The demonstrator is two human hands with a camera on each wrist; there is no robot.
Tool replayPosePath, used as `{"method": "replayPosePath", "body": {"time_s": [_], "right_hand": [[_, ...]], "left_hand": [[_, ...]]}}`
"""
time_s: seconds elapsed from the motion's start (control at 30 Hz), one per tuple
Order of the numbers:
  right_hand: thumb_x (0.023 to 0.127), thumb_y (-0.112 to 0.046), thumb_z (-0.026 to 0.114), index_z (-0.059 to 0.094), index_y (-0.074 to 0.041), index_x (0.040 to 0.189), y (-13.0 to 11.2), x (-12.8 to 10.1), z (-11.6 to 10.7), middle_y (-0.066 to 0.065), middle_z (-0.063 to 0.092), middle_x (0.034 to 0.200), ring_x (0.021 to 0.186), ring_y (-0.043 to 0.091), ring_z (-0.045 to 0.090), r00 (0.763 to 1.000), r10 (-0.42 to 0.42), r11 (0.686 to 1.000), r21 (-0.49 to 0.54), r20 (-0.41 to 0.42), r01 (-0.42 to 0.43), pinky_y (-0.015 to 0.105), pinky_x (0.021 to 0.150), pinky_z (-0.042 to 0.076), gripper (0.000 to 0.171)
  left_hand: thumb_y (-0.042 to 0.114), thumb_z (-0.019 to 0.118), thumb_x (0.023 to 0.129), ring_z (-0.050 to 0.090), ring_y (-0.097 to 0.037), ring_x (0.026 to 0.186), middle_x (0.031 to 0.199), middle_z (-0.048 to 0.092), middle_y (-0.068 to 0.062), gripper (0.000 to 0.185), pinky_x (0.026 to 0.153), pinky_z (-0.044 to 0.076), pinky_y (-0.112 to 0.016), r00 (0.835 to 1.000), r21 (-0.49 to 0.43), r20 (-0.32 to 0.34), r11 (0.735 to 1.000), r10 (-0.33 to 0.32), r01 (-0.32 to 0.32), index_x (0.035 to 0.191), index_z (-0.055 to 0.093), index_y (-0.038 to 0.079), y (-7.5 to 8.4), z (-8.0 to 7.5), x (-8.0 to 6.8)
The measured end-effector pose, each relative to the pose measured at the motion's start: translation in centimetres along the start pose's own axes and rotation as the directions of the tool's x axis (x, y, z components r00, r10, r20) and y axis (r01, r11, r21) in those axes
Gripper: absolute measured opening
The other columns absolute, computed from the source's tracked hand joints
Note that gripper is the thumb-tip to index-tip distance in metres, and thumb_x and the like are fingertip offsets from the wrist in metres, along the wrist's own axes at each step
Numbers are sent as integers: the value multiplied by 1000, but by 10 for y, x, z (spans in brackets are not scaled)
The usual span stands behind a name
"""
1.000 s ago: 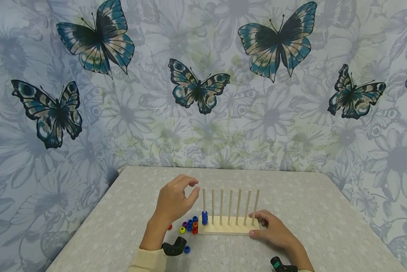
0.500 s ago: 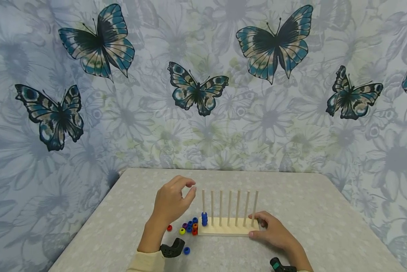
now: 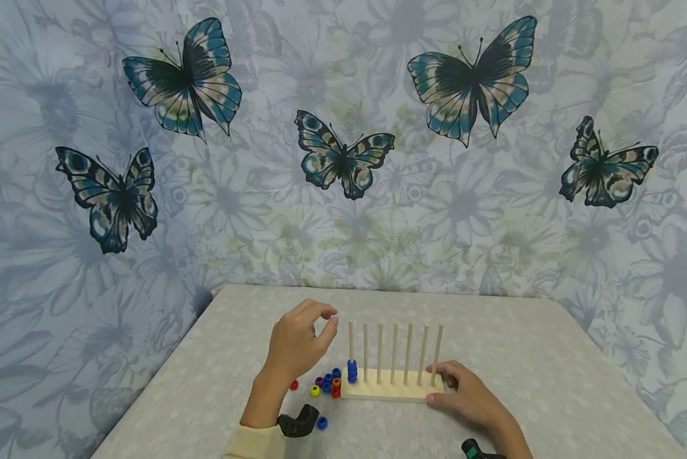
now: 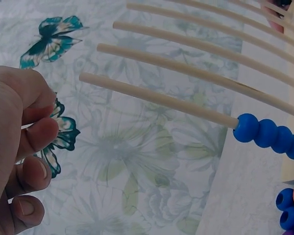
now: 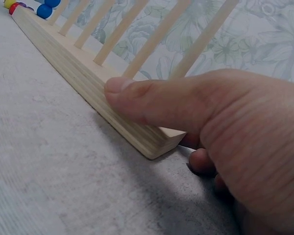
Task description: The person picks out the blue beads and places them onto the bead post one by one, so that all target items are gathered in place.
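A wooden peg board (image 3: 386, 390) with a row of upright pegs stands on the table. Blue beads (image 4: 267, 133) are stacked on its leftmost peg. My left hand (image 3: 297, 338) hovers beside the top of that peg, fingers loosely bent and no bead visible in them. In the left wrist view the bent fingers (image 4: 36, 132) stay apart from the peg's tip. At the board's right end my right hand (image 3: 466, 392) grips the base, thumb (image 5: 147, 100) along the front edge and the other fingers behind it, partly hidden.
Loose beads lie against the board's left end, among them a yellow bead (image 3: 315, 390), an orange bead (image 3: 336, 382) and a purple bead (image 3: 319, 380). A red bead (image 3: 294, 385) sits farther left. One blue bead (image 3: 322, 422) lies nearer, by the left wrist's black camera (image 3: 299, 421).
The head view has shifted slightly. My left hand stays beside the leftmost peg with little movement, and my right hand keeps its grip on the board.
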State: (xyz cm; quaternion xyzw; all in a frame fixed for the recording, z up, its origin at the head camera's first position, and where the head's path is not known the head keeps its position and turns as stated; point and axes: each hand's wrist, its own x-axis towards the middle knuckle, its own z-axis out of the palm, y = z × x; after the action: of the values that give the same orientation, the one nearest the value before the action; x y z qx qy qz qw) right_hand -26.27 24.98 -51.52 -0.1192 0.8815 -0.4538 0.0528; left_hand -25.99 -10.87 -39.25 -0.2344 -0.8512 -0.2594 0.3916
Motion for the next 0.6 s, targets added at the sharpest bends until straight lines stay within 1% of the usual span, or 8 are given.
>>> {"method": "replayPosePath", "body": {"time_s": [0.2,0.4,0.5,0.6], "right_hand": [[78,-37,85,66,-22,126,-2,1,-2,2,58,110,93,19,44,1000,-3,1000,-8,1,3,26,76,39,53],[79,-35,85,66,-19,126,-3,1,-3,3,59,111,93,19,44,1000,-7,1000,1,2,7,25,77,40,54],[79,-35,84,66,-19,127,-3,1,-3,3,59,112,94,19,44,1000,-7,1000,2,3,7,26,78,40,54],[78,-36,85,66,-21,126,-2,0,-2,2,59,111,93,19,44,1000,2,1000,-1,2,-2,26,77,39,54]], "left_hand": [[21,74,88,41,1,55,91,69,9,9,48,37,-16,1000,24,19,1000,3,-4,97,74,21,-1,-5,-2],[22,74,88,40,2,56,89,68,11,8,47,36,-15,999,40,45,999,1,-3,96,74,22,-2,-8,-9],[21,74,88,39,3,55,89,68,13,8,48,36,-14,998,46,58,999,-11,9,95,74,23,-3,-9,-15],[21,75,88,38,4,55,88,67,14,8,48,36,-15,995,41,89,998,-43,40,96,75,23,-4,-10,-22]]}}
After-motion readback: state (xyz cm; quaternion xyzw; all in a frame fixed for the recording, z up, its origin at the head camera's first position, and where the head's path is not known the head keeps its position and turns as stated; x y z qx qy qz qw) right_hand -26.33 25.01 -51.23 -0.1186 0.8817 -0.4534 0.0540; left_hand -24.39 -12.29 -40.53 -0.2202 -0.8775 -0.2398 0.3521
